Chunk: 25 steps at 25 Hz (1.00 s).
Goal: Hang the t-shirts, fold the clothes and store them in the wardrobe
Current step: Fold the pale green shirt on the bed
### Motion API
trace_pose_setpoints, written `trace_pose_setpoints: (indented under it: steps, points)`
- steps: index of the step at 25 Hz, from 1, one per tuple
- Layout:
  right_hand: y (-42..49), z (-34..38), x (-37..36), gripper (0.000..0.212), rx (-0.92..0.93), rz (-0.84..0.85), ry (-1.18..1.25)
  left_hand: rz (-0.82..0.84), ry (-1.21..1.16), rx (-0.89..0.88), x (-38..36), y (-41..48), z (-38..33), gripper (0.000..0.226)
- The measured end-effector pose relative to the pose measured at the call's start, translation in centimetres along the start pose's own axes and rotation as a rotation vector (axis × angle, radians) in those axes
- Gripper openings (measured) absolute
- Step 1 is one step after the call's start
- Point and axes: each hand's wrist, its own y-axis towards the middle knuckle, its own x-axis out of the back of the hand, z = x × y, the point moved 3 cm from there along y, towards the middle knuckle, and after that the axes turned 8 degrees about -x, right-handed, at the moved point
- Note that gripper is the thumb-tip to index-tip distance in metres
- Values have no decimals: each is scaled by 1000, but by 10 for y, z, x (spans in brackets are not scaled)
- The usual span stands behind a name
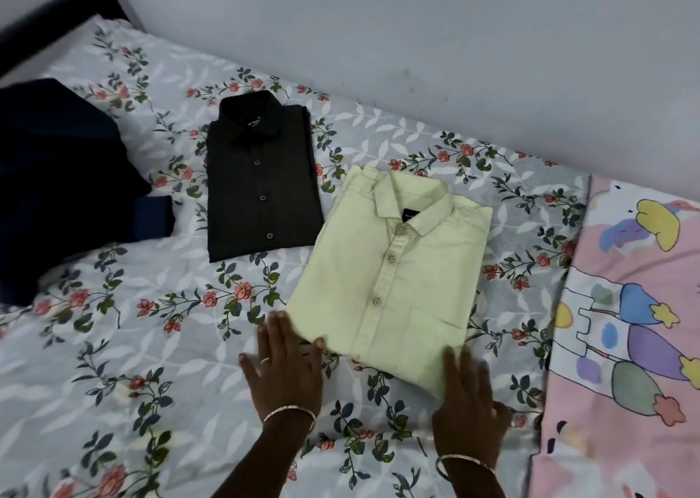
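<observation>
A folded pale green shirt (394, 270) lies buttoned, collar away from me, on the floral bedsheet (125, 346). My left hand (284, 368) lies flat with straight fingers at the shirt's near left corner, its fingertips touching the hem. My right hand (467, 395) lies flat at the near right corner, fingers straight against the shirt's edge. Behind and to the left lies a folded black shirt (261, 183), apart from the green one.
A dark navy garment (57, 179) lies unfolded at the left edge of the bed. A pink cartoon-print cloth (628, 338) covers the bed's right side. A grey wall (416, 43) runs along the far side, with a dark bed frame (49, 9) at top left.
</observation>
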Motion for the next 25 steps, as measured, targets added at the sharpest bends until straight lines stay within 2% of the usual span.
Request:
trace_pose_setpoints:
  steps: [2,3,5,8,12,14,16,20,22,25]
  points:
    - [3,-11,12,79,-152,45,-49,-61,-103,126,16,5,12,69]
    - [5,-13,20,69,-205,39,27,-100,-133,127,25,10,18,62]
    - [9,-8,37,53,-206,-79,229,-165,-217,101,46,28,29,50]
    - [15,25,55,37,-60,-207,352,-303,-396,134,80,71,49,42]
    - [42,110,72,34,200,-246,537,-362,-653,242,118,152,83,37]
    - [61,150,77,31,285,-224,616,-324,-744,261,125,189,95,36]
    - [81,197,79,27,306,-155,707,-210,-814,300,127,224,106,41]
    - [123,288,84,17,230,48,801,36,-913,392,120,272,115,53]
    - [149,324,78,28,121,190,791,77,-961,399,117,293,118,56]
    - [188,368,57,58,83,343,715,116,-1098,414,113,323,122,59]
